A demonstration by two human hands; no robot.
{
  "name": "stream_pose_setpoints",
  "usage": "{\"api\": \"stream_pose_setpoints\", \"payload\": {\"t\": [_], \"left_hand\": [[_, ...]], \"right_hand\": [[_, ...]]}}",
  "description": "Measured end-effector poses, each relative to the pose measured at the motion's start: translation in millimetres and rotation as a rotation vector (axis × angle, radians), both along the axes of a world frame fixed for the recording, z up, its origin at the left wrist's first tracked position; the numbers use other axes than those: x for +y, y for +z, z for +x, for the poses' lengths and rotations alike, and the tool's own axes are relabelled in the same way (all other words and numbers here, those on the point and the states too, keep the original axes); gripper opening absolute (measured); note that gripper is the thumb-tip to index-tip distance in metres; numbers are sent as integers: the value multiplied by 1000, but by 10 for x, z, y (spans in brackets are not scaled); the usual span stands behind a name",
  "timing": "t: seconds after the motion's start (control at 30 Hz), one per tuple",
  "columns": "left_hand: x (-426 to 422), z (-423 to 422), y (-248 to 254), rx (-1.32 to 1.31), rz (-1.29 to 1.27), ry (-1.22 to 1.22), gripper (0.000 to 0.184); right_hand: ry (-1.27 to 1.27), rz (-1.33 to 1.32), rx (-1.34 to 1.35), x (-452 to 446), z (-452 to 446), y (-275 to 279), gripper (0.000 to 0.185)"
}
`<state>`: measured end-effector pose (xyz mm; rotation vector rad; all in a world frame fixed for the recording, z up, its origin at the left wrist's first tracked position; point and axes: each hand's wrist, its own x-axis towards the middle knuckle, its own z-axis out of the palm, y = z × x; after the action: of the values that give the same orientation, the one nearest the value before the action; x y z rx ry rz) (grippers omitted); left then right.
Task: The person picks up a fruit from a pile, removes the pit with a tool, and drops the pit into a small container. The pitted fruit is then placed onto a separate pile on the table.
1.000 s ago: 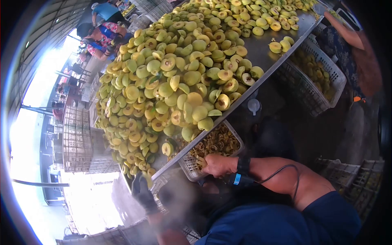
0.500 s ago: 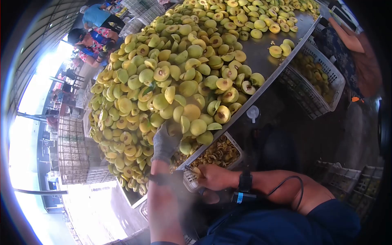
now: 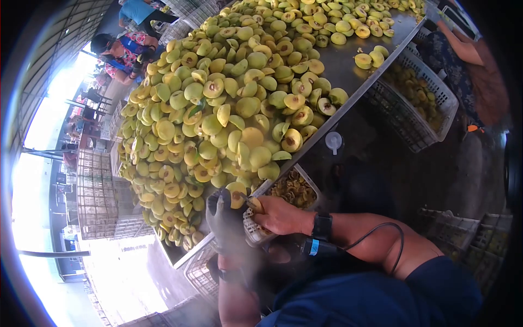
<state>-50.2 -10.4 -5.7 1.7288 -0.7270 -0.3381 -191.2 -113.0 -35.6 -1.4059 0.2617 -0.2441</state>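
My left hand [image 3: 224, 211], in a grey glove, is closed around a halved yellow-green fruit [image 3: 237, 194] just off the metal table's edge. The cut face of that half is turned up. In my bare right hand [image 3: 282, 214] is a small tool [image 3: 254, 204] with a pale handle, gripped between thumb and fingers. Its thin metal tip reaches to the fruit half; whether it has entered the flesh I cannot tell. Beyond both hands rises a big heap of similar fruit halves [image 3: 218, 117], several showing brown centres.
The metal table's rim [image 3: 348, 113] runs diagonally. Below it stands a crate [image 3: 297, 188] of brown scraps. A white crate [image 3: 436, 90] of fruit is at right, beside a seated person [image 3: 460, 71]. A white ladle-like cup [image 3: 333, 141] is near the rim. Another person [image 3: 122, 52] works at upper left.
My left hand has drawn back from the heap, bringing a fruit half to the tool. My right hand has risen slightly, with the tool tip now at the fruit.
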Motion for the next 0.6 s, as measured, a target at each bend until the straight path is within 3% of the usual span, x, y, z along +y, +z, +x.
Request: {"api": "stream_pose_setpoints", "payload": {"t": [0.07,0.17,0.23,0.3,0.37,0.47,0.5,0.57,0.6], "left_hand": [[77,-83,-100,-45,-6,48,26],[43,-292,5,628,-313,156,30],[85,-419,1,192,-170,45,34],[90,-503,46,104,-151,-24,37],[70,-564,119,378,-255,-57,41],[93,-547,111,564,-395,-45,43],[102,-532,120,467,-315,-71,44],[147,-503,141,275,-157,-117,44],[175,-485,114,326,-225,-121,45]], "right_hand": [[-14,-75,-23,-3,-25,8,25],[-27,-87,-11,32,-76,62,23],[-41,-89,-18,48,-120,91,23],[-57,-114,-64,84,-154,106,23],[-46,-12,-133,207,-79,-6,23],[36,148,-120,251,-49,-60,22],[73,201,-95,246,-47,-69,22],[77,-8,-75,225,9,-197,22],[78,-112,-67,190,22,-132,22]]}}
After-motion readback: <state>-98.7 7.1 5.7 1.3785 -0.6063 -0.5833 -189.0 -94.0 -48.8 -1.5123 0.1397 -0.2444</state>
